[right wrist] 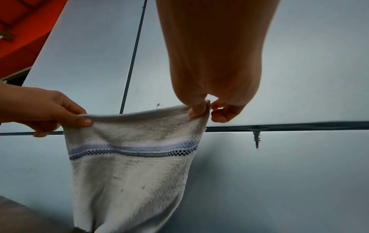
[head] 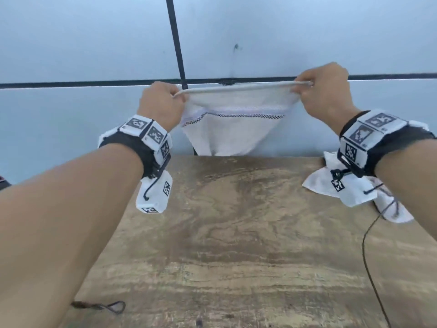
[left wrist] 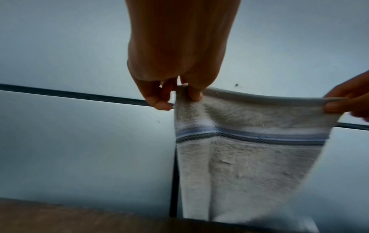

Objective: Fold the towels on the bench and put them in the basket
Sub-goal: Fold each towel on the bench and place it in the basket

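A white towel (head: 231, 133) with a blue and black checked stripe hangs in the air beyond the far edge of the wooden bench (head: 236, 233). My left hand (head: 163, 102) pinches its upper left corner and my right hand (head: 324, 88) pinches its upper right corner, with the top hem stretched between them. In the left wrist view the towel (left wrist: 249, 165) hangs down from my left hand (left wrist: 179, 93). The right wrist view shows the towel (right wrist: 129, 173) held by my right hand (right wrist: 205, 110). No basket is in view.
Another white towel (head: 354, 192) lies crumpled at the bench's far right, partly under my right wrist. A thin dark cable (head: 369, 256) runs along the right side. A pale panelled wall (head: 94, 43) stands behind the bench. A small dark cord loop (head: 106, 306) lies near the front left.
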The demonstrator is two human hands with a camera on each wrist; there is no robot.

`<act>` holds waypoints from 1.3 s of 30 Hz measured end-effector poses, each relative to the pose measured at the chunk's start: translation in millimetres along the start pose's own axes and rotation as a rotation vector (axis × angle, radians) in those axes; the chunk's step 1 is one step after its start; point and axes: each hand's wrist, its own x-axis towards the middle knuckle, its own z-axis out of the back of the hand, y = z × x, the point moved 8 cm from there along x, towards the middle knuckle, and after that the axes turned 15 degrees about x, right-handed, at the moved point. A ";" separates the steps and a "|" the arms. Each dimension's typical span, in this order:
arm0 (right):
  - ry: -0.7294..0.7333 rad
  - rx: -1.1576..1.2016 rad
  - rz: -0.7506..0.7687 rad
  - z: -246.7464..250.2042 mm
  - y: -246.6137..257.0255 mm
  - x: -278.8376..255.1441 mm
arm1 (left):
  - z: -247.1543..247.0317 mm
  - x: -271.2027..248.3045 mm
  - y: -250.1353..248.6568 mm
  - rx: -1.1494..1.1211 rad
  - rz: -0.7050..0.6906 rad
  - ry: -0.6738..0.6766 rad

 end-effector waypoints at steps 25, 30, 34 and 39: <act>0.262 0.014 -0.175 20.6 -19.2 -107.5 | 20.4 -83.7 15.0 0.054 -0.058 0.106; 0.327 0.006 -0.185 23.7 -20.4 -168.3 | 24.1 -148.1 39.7 0.089 -0.039 0.265; 0.322 0.039 -0.150 36.5 -15.0 -208.2 | 37.7 -188.5 55.0 0.015 -0.052 0.323; 0.289 0.204 -0.110 56.5 1.5 -243.2 | 59.0 -229.7 56.1 -0.137 -0.085 0.396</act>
